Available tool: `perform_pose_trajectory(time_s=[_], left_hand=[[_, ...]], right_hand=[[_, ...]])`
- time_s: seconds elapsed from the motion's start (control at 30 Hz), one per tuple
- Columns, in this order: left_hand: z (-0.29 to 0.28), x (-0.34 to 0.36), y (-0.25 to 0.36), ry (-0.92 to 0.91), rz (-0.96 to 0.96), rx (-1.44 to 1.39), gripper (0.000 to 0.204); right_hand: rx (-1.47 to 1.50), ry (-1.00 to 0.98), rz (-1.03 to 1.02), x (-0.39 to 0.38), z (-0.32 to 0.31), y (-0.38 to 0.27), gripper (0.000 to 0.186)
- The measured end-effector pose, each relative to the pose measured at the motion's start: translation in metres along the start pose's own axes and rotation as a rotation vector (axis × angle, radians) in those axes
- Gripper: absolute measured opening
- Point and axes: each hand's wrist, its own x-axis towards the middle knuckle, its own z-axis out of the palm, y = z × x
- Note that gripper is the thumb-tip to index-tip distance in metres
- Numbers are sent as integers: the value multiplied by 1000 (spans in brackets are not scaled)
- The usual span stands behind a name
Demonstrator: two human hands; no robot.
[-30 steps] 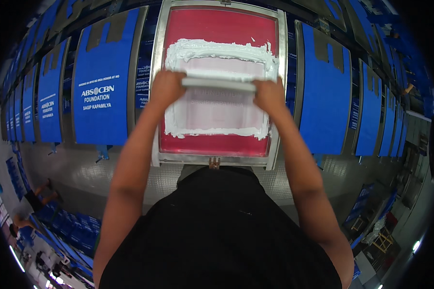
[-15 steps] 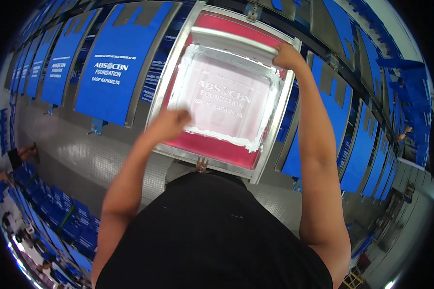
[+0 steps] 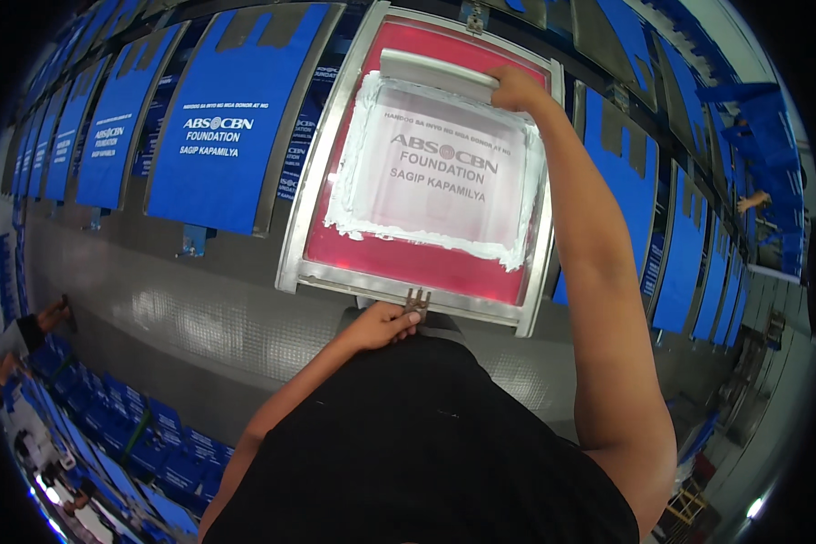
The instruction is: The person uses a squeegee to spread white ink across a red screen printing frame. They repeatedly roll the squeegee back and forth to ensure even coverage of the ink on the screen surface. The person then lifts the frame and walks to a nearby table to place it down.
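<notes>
An aluminium-framed screen [image 3: 340,190] with red borders lies in front of me, a band of white paste [image 3: 354,227] around its pale, lettered middle. At the top, my right hand [image 3: 513,89] grips the right end of a pale squeegee [image 3: 431,71], which lies across the screen above the lettering. My left hand [image 3: 388,322] is closed on a metal clamp [image 3: 418,304] at the middle of the frame's lower edge, close to my black shirt.
Blue printed fabric pieces [image 3: 222,172] lie on grey boards in long rows to left and right [image 3: 612,172]. Below runs a grey textured floor [image 3: 199,308]. Another person's legs [image 3: 50,317] show at the far left and another person's hand [image 3: 752,201] at the far right.
My left hand let go of the squeegee and moved down to the clamp. My right hand carried the squeegee up to the screen's top. The view has turned slightly.
</notes>
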Motion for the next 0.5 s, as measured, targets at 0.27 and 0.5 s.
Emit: perform_pose_trajectory(time_s=[0.27,0.5], left_hand=[[3,0,2,1,-6,-13,40],[11,18,-16,122,-67,12,44]], right_hand=[[-6,44,-32,-222,51,-112,42],[37,131,-13,-297,76,-125,42]])
